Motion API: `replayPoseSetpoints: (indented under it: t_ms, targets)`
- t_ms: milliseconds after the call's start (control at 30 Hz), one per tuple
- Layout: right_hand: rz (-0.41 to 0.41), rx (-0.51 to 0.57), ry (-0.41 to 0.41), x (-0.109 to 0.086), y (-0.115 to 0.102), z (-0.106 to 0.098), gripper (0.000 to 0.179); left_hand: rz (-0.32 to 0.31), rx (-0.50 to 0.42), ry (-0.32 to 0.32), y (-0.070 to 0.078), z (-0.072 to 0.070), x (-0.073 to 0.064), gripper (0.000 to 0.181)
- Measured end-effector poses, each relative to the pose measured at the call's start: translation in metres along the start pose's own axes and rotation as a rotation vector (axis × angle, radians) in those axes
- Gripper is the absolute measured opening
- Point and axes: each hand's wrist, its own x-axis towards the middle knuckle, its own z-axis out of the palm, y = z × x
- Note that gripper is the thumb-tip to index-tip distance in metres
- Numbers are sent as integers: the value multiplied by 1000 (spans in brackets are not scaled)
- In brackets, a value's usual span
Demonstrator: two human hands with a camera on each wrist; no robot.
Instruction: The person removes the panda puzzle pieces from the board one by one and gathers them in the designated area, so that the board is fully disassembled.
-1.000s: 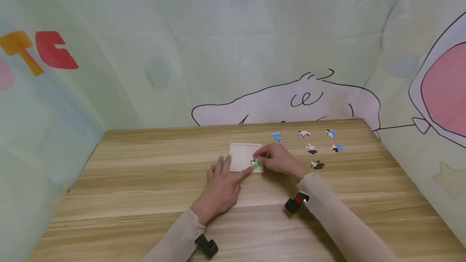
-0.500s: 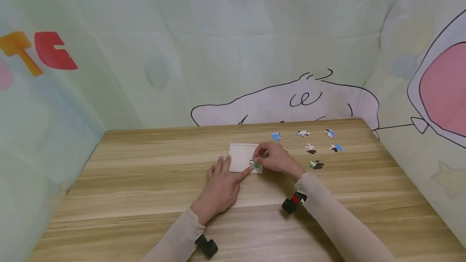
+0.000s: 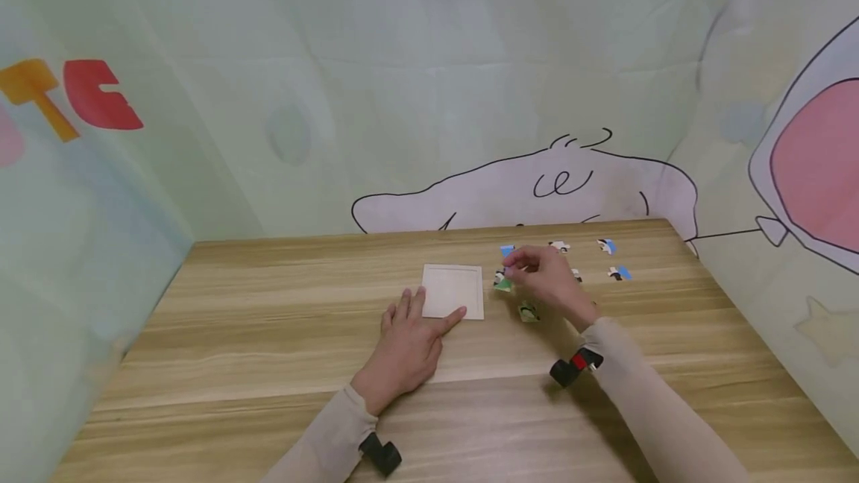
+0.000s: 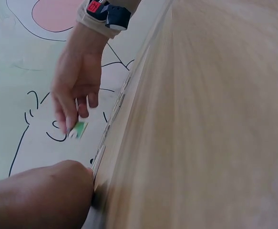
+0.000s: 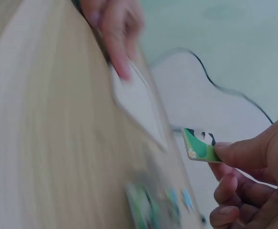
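My right hand (image 3: 546,278) pinches a green puzzle piece (image 5: 200,144) between thumb and fingertips, raised above the table to the right of a square white puzzle tray (image 3: 452,291). In the right wrist view, the piece shows a black-and-white patch and a small flower at one corner. My left hand (image 3: 409,345) rests at the tray's near left corner, its fingers along the left side and its thumb stretched over the near edge. The tray's visible floor is bare. Another green piece (image 3: 528,311) lies on the table below my right hand.
Several loose pieces lie at the back right, among them a blue one (image 3: 508,250), a white one (image 3: 559,246) and a blue-and-black one (image 3: 620,273). My right hand hides some of them. The wooden table (image 3: 282,304) meets a printed cloth wall (image 3: 302,95) behind.
My right hand has lifted the green piece out of the tray's near right corner and moved right with it. My left hand has stayed at the tray.
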Motion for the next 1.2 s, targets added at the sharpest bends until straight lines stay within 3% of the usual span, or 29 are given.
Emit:
replayPoseSetpoints:
  t_ms: [167,367,500,667,767,933,1200]
  targets:
    - [37,-23,61,-12,31,-44,21,-2,-9,11,-1,0,-2,53]
    - [147,-42,86,-35,69,-97,29,-6,-9,12,-1,1,-4,53]
    - [188,-56,113,-44,95,-120,30,-5,-15,14,0,1,-3,53]
    - [248,-114,56,-54,115,-128,30,-7,-5,10,-1,1,-2,53]
    - [227,-189,33,-59,120,-128,26,-4,-6,7,-1,2,-3,54]
    - [157,-304,69,-61,123,-125,21,8,-22,22,-1,3,-3,53]
    - [148,-346,119,-59,119,-115,19,6,-29,30,-1,2,-2,54]
